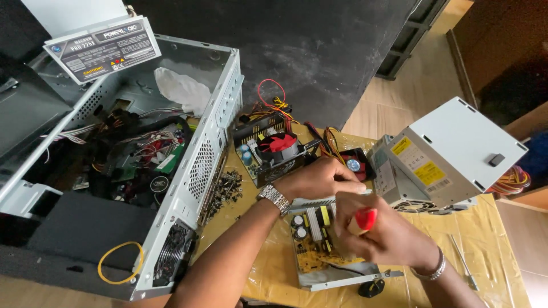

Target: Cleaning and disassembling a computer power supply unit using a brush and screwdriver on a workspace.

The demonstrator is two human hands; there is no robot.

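- The bench is covered with a yellow plastic sheet (502,239), crinkled and glossy, over what looks like a wooden top.
- A big open computer case (188,171) sits on the left part, its perforated side wall facing the middle.
- Just beside that wall there's a little heap of dark screws (227,188).
- An opened power supply tray (325,251) with a yellow circuit board lies in the middle.
- Behind it is another opened unit with a red fan (278,144) and a tangle of coloured wires.
- A closed grey power supply box (451,154) rests at the right.
- A thin screwdriver (463,263) lies on the sheet near the right edge.
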